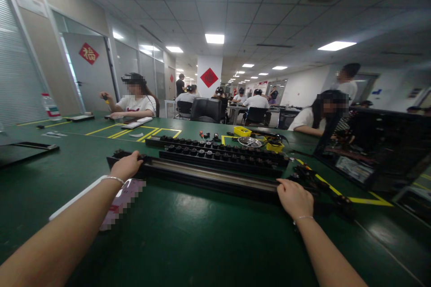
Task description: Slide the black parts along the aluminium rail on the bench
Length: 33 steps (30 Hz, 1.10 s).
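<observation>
A long black rail with a metal strip (208, 174) lies across the green table in front of me. My left hand (126, 166) grips its left end, fingers curled over the edge. My right hand (294, 197) is closed on its right end. Just behind the rail lie two more long black strips studded with round black parts (218, 152). A bracelet circles each wrist.
A white sheet with a blurred patch (111, 202) lies under my left forearm. Yellow bins (242, 131) and a metal dish (249, 142) stand behind the strips. A dark open case (367, 152) stands at right. Other people sit at the table's far side and beyond.
</observation>
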{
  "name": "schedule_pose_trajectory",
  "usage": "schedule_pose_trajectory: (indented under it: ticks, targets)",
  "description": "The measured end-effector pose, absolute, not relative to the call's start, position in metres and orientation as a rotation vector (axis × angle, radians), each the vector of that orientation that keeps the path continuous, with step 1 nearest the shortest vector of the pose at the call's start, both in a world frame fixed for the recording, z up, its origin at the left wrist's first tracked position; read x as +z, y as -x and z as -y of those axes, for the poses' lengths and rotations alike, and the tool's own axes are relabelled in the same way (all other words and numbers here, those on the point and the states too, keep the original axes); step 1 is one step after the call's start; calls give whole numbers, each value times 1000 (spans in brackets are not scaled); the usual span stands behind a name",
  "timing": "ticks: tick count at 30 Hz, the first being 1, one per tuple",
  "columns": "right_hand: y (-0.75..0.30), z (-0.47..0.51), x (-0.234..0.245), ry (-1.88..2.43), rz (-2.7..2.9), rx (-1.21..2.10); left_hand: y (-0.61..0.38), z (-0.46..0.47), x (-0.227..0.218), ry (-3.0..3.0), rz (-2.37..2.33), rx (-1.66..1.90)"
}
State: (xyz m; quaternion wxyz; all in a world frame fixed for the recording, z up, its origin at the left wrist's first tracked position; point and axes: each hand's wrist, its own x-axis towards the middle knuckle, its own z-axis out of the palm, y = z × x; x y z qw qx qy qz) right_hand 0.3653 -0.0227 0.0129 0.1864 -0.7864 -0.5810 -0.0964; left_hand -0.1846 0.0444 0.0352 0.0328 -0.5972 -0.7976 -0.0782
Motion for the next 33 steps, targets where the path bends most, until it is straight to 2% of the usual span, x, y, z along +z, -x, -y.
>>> schedule_pose_trajectory:
  ticks: [33]
  targets:
    - [-367,20,14,2192,1653,-274,176,-34,38,1825,2414,-235]
